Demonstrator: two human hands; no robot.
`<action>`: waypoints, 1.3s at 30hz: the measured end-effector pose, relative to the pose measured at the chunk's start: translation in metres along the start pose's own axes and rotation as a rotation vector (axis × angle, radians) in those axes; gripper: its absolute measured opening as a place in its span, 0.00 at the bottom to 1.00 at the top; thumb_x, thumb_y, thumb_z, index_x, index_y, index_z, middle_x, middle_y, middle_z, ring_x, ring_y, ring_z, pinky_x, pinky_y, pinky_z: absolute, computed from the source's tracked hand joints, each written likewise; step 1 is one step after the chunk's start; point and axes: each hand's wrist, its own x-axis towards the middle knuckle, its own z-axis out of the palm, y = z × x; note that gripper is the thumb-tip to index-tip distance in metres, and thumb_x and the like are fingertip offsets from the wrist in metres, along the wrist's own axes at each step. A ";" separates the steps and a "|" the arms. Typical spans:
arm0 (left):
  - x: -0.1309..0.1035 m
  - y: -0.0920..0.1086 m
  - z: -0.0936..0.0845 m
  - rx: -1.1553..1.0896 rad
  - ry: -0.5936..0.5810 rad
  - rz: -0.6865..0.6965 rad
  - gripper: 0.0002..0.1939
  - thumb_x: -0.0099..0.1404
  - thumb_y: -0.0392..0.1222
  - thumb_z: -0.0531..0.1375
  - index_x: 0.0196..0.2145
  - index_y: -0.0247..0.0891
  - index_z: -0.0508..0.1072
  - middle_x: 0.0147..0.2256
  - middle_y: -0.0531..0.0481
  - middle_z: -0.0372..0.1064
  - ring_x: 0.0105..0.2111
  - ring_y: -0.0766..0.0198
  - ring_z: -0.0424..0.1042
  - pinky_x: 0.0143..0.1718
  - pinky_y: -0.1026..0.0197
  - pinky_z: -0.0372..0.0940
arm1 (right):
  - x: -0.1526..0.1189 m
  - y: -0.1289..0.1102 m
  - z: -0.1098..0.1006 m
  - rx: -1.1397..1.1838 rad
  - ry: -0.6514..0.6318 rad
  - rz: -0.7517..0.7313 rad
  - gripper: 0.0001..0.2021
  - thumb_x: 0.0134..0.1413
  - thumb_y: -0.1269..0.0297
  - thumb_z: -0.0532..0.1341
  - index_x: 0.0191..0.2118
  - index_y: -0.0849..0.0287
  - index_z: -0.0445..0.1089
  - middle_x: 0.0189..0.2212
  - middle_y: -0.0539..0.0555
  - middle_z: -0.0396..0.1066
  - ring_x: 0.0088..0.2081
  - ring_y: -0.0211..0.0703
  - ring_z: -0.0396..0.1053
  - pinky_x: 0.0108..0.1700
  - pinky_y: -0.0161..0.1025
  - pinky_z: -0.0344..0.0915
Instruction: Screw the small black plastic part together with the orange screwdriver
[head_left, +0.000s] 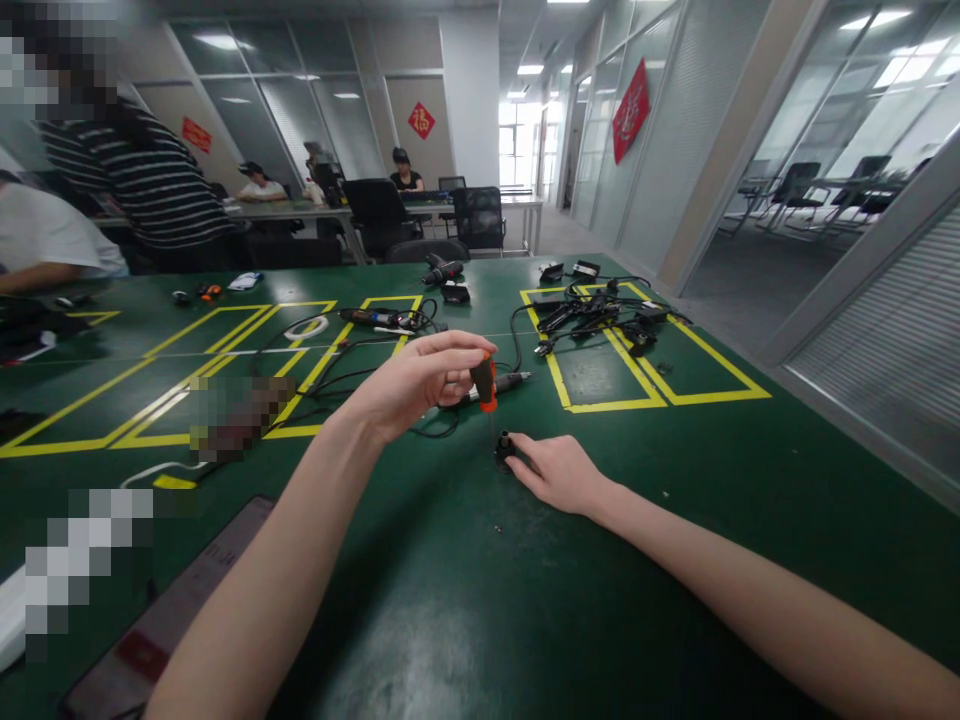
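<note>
My left hand (pixel 427 380) grips the handle of a black and orange screwdriver (pixel 486 383), which stands nearly upright with its thin shaft pointing down. Below it, a small black part with a short metal-looking tube (pixel 504 452) rests on the green table. My right hand (pixel 559 470) pinches that part between thumb and fingers from the right. The screwdriver's tip is at the part's left side; whether it touches a screw is too small to tell. A few tiny pieces (pixel 498 528) lie on the table nearer to me.
Behind my left hand lies a pen-like tool (pixel 510 382) with a cable. Black cables and parts (pixel 592 310) are heaped at the back right. A power drill (pixel 442 270) lies farther back. A dark tablet-like device (pixel 172 610) is at the near left. Several people are beyond the table.
</note>
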 end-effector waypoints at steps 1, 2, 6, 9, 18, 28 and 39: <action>0.000 0.000 0.000 -0.001 -0.009 0.005 0.13 0.54 0.41 0.73 0.37 0.34 0.80 0.34 0.49 0.76 0.23 0.75 0.64 0.22 0.72 0.60 | 0.000 0.000 0.000 0.000 0.002 -0.001 0.19 0.73 0.58 0.53 0.60 0.61 0.67 0.36 0.57 0.83 0.36 0.49 0.81 0.33 0.38 0.59; 0.000 0.000 0.000 -0.001 -0.023 0.009 0.12 0.55 0.41 0.72 0.36 0.34 0.80 0.37 0.47 0.77 0.23 0.74 0.65 0.22 0.72 0.60 | 0.000 0.000 0.000 0.001 0.005 -0.002 0.19 0.73 0.58 0.53 0.60 0.61 0.67 0.36 0.57 0.82 0.36 0.49 0.81 0.33 0.38 0.59; 0.000 0.000 -0.001 -0.007 -0.067 0.009 0.11 0.57 0.40 0.70 0.36 0.34 0.78 0.41 0.42 0.79 0.24 0.72 0.67 0.23 0.70 0.61 | 0.000 0.001 0.000 0.005 0.005 -0.005 0.18 0.73 0.57 0.53 0.60 0.61 0.67 0.35 0.56 0.82 0.35 0.48 0.81 0.33 0.37 0.59; 0.000 0.000 0.000 0.007 -0.053 0.002 0.13 0.56 0.39 0.71 0.39 0.36 0.79 0.38 0.46 0.78 0.23 0.73 0.66 0.23 0.71 0.60 | 0.000 0.002 0.001 0.002 0.007 -0.005 0.19 0.73 0.57 0.53 0.60 0.61 0.67 0.35 0.56 0.82 0.35 0.47 0.80 0.33 0.36 0.59; 0.001 0.000 -0.003 -0.008 -0.069 0.018 0.13 0.56 0.42 0.71 0.39 0.34 0.78 0.37 0.46 0.78 0.22 0.72 0.69 0.20 0.71 0.62 | 0.001 0.000 0.000 -0.003 0.001 -0.003 0.19 0.73 0.57 0.53 0.60 0.62 0.67 0.36 0.58 0.82 0.36 0.49 0.81 0.34 0.38 0.61; -0.001 0.000 0.000 0.029 -0.051 0.028 0.21 0.59 0.39 0.71 0.50 0.41 0.78 0.35 0.52 0.76 0.19 0.76 0.63 0.18 0.72 0.59 | 0.001 0.000 -0.003 -0.006 -0.022 0.014 0.19 0.73 0.57 0.53 0.60 0.62 0.67 0.38 0.58 0.83 0.38 0.49 0.81 0.34 0.37 0.61; 0.000 0.000 0.000 0.006 -0.097 0.020 0.12 0.61 0.45 0.67 0.38 0.35 0.75 0.39 0.43 0.80 0.20 0.69 0.70 0.18 0.69 0.63 | 0.001 0.000 -0.002 0.003 -0.011 0.007 0.19 0.73 0.58 0.52 0.60 0.62 0.67 0.37 0.58 0.83 0.37 0.49 0.81 0.34 0.38 0.60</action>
